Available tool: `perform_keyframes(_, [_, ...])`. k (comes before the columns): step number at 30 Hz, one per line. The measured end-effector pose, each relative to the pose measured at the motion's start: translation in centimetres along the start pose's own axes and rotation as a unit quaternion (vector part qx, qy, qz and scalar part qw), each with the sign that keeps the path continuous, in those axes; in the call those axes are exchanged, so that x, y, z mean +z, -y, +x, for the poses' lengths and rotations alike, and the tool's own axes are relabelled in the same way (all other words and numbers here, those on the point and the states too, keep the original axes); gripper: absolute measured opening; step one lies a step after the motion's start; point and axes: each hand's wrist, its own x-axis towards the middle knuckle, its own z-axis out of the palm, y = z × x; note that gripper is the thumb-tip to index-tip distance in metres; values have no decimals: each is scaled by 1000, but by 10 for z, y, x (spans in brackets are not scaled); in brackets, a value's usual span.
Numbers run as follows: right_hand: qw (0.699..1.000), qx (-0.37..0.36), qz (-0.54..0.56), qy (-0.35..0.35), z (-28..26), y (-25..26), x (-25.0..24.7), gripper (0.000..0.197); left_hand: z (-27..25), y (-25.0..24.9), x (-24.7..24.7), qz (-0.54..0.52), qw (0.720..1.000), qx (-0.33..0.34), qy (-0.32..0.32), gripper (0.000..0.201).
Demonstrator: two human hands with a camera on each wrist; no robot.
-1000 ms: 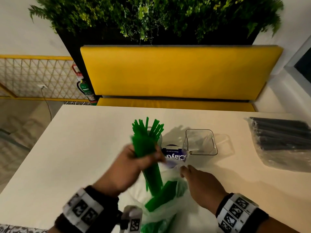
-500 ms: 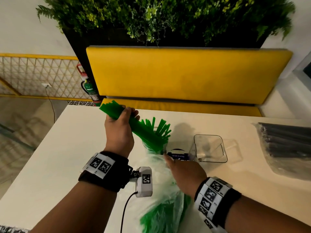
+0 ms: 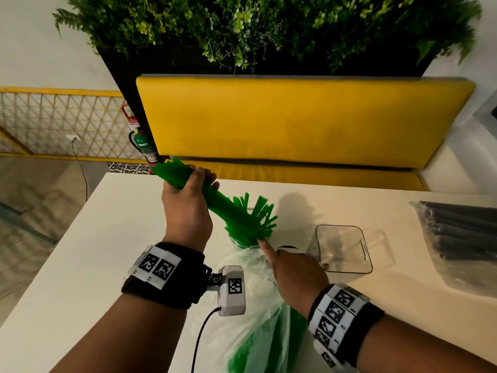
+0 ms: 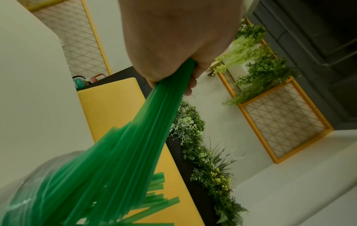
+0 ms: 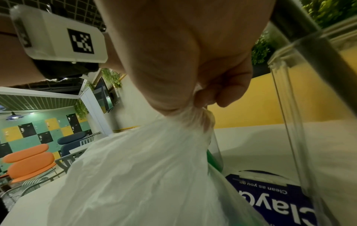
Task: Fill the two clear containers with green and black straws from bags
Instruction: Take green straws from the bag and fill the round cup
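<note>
A white table point(image 3: 80, 265) holds a bag of black straws point(image 3: 462, 238) at the right edge and a limp bag of green straws point(image 3: 258, 343) near the person. The right hand point(image 3: 295, 273) bunches that bag's plastic, forefinger extended. An empty square container point(image 3: 343, 249) stands beside it. The left hand point(image 3: 185, 208) clenches a green straw bundle point(image 3: 228, 208), tilted, lower ends inside the other container point(image 4: 23, 183).

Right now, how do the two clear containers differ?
The left container holds green straws, with the left hand feeding in more; the right container holds no straws. The left one is mostly hidden by straws; the right one stands in plain view. Both stand upright on the table.
</note>
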Motion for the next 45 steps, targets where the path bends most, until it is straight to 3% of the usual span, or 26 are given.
perform_keyframes(6, [1000,16,14,4,6,-2,7,94,3,10,4,79,993,73,47,4])
perform_keyframes(8, [1000,15,11,-1,4,-2,7,93,0,20,3,174,978,79,86,9])
perform_keyframes(11, [1000,11,9,-5,2,-2,5,89,-6,41,-7,319,933,31,165,11])
perform_keyframes(14, [1000,14,5,0,2,-1,4,91,-3,56,-24,375,895,-52,238,41])
perform_keyframes(16, [1000,11,7,-3,1,-2,6,91,2,54,-32,346,902,-70,249,74])
perform_keyframes(18, [1000,6,13,-4,2,-3,8,90,4,40,-33,327,915,-8,238,93])
perform_keyframes(19, [1000,7,15,-4,2,-2,9,91,2,33,-32,342,904,60,249,94])
perform_keyframes(20, [1000,11,19,-4,2,-2,11,91,-2,27,-30,397,861,154,278,92])
perform_keyframes(21, [1000,17,24,0,3,-1,12,88,-6,27,-26,488,773,262,310,86])
perform_keyframes(22, [999,23,29,5,3,0,13,81,-13,31,-22,578,653,358,334,80])
perform_keyframes(23, [999,26,34,6,4,1,13,71,-19,41,-20,644,539,403,363,75])
perform_keyframes(24, [999,28,37,5,4,1,12,63,-23,53,-20,683,470,403,388,69])
perform_keyframes(25, [999,28,39,3,3,2,12,63,-22,63,-21,705,444,384,398,62])
perform_keyframes(26, [999,27,37,2,2,3,13,70,-17,68,-21,712,448,367,398,56])
perform_keyframes(27, [999,23,33,1,1,3,14,78,-10,70,-19,708,471,358,385,50])
perform_keyframes(31, [1000,4,30,-3,-5,5,11,82,14,72,-14,629,610,361,319,26])
perform_keyframes(33, [999,-3,35,-3,-8,9,9,76,9,73,-12,605,635,334,344,34])
perform_keyframes(36, [999,-8,51,-5,-11,11,8,74,5,71,-11,609,606,347,377,45])
perform_keyframes(39, [998,-13,66,-2,-13,11,10,75,7,68,-10,620,573,363,395,35])
perform_keyframes(43, [997,-16,73,-2,-16,14,9,72,3,75,-5,641,553,368,385,48])
perform_keyframes(45, [998,-14,66,1,-17,16,7,71,1,80,0,633,563,385,366,34])
